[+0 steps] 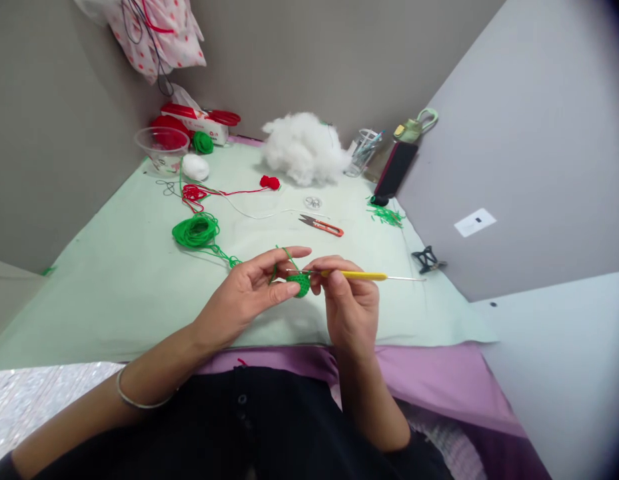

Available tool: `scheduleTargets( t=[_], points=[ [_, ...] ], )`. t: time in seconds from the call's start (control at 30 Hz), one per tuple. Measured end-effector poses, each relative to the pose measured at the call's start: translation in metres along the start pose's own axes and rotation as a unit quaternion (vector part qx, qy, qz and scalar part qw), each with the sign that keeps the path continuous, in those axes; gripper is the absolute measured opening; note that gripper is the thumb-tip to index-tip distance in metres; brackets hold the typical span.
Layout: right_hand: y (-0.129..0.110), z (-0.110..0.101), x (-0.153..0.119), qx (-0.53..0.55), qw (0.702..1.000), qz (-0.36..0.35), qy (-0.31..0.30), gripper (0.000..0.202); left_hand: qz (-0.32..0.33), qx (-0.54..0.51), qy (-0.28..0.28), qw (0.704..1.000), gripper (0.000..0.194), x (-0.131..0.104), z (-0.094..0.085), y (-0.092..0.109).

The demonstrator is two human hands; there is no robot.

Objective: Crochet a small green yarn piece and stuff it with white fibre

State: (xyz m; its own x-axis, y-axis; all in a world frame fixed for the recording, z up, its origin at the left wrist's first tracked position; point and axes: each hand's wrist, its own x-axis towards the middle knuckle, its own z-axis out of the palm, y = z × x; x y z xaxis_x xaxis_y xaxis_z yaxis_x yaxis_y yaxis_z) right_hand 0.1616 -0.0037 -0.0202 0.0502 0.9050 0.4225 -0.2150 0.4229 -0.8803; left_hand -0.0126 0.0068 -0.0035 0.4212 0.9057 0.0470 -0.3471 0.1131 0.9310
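My left hand (254,283) pinches a small round green crochet piece (302,285) between thumb and fingers, its index finger stretched out with green yarn (288,255) running over it. In my right hand (352,303) is a crochet hook (362,275) with a yellow handle, held like a pen and pointing left. The hook's metal tip lies at the top edge of the green piece. From my left hand a crinkled green strand leads back to a loose coil of green yarn (195,231) on the table.
Orange thread snips (322,225) lie beyond my hands, near a small clear round case (313,203). White stuffing (305,148) sits at the back. Red yarn (194,193), a white yarn ball (195,167) and a clear tub (162,150) stand left; a phone (396,169) and green scraps (386,215) are right.
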Motion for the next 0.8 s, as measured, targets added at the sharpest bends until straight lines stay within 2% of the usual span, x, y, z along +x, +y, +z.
scheduleTargets(
  t=[0.37, 0.63, 0.8],
  points=[
    [-0.0019, 0.0045, -0.0009, -0.007, 1.000, -0.014, 0.000, 0.016, 0.007, -0.032, -0.017, 0.999, 0.050, 0.0014, -0.0001, 0.0007],
    [-0.0054, 0.0056, 0.0028, 0.071, 0.997, 0.016, 0.020, 0.018, 0.009, 0.002, 0.019, 1.000, 0.044, 0.0016, -0.0009, 0.0028],
    [-0.0078, 0.0037, 0.0005, 0.028, 1.000, -0.003, 0.006, 0.022, 0.021, 0.038, 0.024, 0.999, 0.042, 0.0003, -0.0033, 0.0016]
  ],
)
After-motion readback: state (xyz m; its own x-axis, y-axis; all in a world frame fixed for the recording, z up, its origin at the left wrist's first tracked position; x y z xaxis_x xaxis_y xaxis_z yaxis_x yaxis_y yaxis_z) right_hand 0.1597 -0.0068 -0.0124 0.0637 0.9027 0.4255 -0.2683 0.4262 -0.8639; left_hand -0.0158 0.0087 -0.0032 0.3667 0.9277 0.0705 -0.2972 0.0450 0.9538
